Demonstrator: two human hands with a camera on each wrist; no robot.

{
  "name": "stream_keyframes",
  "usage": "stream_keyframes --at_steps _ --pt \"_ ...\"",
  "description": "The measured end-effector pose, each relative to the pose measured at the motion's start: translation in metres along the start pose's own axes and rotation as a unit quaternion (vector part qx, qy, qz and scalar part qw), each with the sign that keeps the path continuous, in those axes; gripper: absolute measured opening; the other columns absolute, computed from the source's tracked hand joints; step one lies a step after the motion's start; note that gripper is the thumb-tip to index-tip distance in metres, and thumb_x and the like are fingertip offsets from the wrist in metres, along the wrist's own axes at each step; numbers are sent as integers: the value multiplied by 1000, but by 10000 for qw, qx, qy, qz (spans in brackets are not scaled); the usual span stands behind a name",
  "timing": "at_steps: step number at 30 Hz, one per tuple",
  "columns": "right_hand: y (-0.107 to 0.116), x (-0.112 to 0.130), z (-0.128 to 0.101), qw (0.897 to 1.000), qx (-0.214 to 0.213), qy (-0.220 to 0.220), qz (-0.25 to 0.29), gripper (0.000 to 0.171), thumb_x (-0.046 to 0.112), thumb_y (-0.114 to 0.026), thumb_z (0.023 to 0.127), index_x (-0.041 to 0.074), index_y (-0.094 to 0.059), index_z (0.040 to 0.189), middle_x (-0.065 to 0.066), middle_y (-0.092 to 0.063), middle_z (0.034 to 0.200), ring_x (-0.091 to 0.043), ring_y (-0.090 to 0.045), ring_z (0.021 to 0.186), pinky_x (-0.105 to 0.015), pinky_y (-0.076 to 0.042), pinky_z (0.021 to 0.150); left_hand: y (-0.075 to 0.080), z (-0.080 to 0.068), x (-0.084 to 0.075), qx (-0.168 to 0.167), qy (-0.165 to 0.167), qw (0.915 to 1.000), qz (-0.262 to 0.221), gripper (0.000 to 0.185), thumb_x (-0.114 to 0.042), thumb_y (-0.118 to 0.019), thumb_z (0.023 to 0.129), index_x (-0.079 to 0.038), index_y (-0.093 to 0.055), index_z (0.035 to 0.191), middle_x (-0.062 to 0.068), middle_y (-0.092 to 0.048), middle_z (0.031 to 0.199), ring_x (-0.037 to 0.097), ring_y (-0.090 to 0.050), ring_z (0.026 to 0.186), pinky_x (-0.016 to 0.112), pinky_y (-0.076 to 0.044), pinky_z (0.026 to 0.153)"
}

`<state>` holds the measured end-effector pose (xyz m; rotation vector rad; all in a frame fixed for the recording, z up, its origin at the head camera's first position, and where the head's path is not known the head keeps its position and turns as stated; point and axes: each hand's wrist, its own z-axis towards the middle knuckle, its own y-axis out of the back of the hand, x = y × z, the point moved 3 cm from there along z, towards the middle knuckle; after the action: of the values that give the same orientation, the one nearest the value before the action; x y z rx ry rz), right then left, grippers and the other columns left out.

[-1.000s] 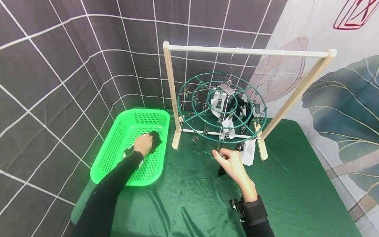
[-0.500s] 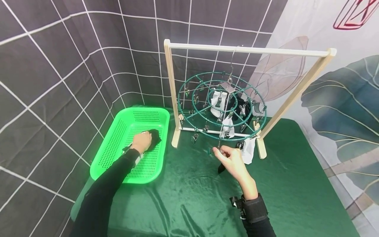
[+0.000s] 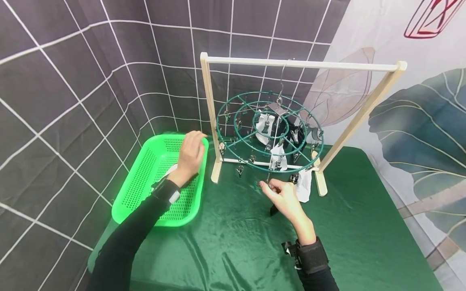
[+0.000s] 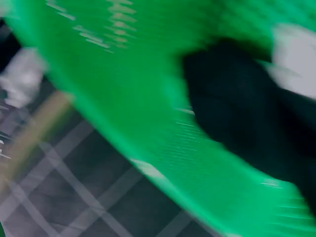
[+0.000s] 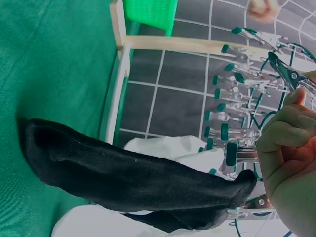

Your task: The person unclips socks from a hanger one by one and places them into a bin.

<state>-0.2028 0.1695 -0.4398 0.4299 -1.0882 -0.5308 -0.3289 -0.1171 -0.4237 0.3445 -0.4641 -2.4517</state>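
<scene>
1. Leftmost, a green basket [image 3: 145, 178] sits on the green cloth [image 3: 236, 246], with a black sock [image 4: 232, 108] and something white lying inside it.
2. Above the basket's far rim, the left hand [image 3: 191, 153] hovers with relaxed fingers, holding nothing.
3. Next, a wooden rack [image 3: 291, 64] carries a round green clip hanger [image 3: 269, 137] with white and black socks pinned to it.
4. Below the hanger's near edge, the right hand [image 3: 282, 198] pinches a hanging clip [image 3: 259, 185].
5. Just beneath that hand, a black sock [image 5: 128, 177] hangs from a clip.
</scene>
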Motion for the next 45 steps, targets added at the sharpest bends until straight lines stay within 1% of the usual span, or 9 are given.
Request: stream_keyframes --at_steps 3,6,11,19,25,31,35,40,45 --pt "0 1 1 10000 -16 83 -9 47 21 -70 93 16 -39 58 14 -27 54 1 -23 49 -20 -22 51 -4 17 -39 -286 -885 9944 -507 26 7 -50 85 9 -62 109 25 -67 106 40 -63 103 51 -51 98" --pt "-1 3 1 9998 -76 178 56 47 19 -70 92 15 -39 58 15 -27 54 2 -24 48 -19 -22 50 -10 29 -76 -44 -1589 9840 -805 29 2 -50 86 8 -62 112 24 -69 109 38 -65 104 50 -53 97" --pt "-3 4 3 9991 -169 364 95 45 16 -70 92 16 -40 59 15 -29 54 4 -26 48 -17 -23 48 -23 35 -114 359 -2196 9718 -781 28 -4 -50 92 5 -65 113 18 -71 106 31 -68 101 41 -54 97" --pt "-3 5 3 9990 -183 409 19 46 18 -72 91 15 -40 58 14 -29 54 1 -27 47 -19 -23 48 -38 33 -124 820 -1882 9775 -487 14 -8 -53 94 -3 -67 91 6 -65 79 21 -58 76 32 -47 74" --pt "0 6 -2 9967 -491 611 187 35 16 -81 82 15 -52 63 11 -37 56 2 -33 51 -18 -28 49 -39 34 -121 822 -1479 9846 -429 15 -8 -56 93 -7 -60 78 3 -58 69 20 -52 67 32 -42 67" --pt "19 6 -9 9768 -1666 1181 643 22 -2 -78 80 8 -62 69 4 -44 55 4 -38 54 -16 -33 50 -36 38 -115 716 -1286 9883 -395 20 -7 -56 93 -7 -58 74 4 -55 66 21 -50 64 34 -41 66" --pt "39 -6 -13 9655 -2371 703 814 18 -9 -71 82 -1 -61 69 9 -46 58 8 -40 56 -11 -32 52 -35 41 -109 726 -1134 9900 -422 27 -7 -57 94 -8 -55 68 4 -52 61 22 -49 61 35 -39 65" --pt "45 -17 -13 9830 -1499 -319 1006 5 0 -70 89 -3 -67 93 15 -52 70 6 -45 61 -9 -37 57 -33 47 -100 703 -867 9924 -523 35 -6 -56 95 -8 -53 60 4 -49 54 23 -48 54 35 -40 63" --pt "37 -10 -6 9985 -427 165 317 17 10 -76 89 9 -73 105 4 -47 71 -5 -40 61 -17 -35 56 -32 51 -94 656 -689 9939 -560 38 -4 -56 95 -6 -51 58 5 -46 51 24 -46 53 37 -41 63"
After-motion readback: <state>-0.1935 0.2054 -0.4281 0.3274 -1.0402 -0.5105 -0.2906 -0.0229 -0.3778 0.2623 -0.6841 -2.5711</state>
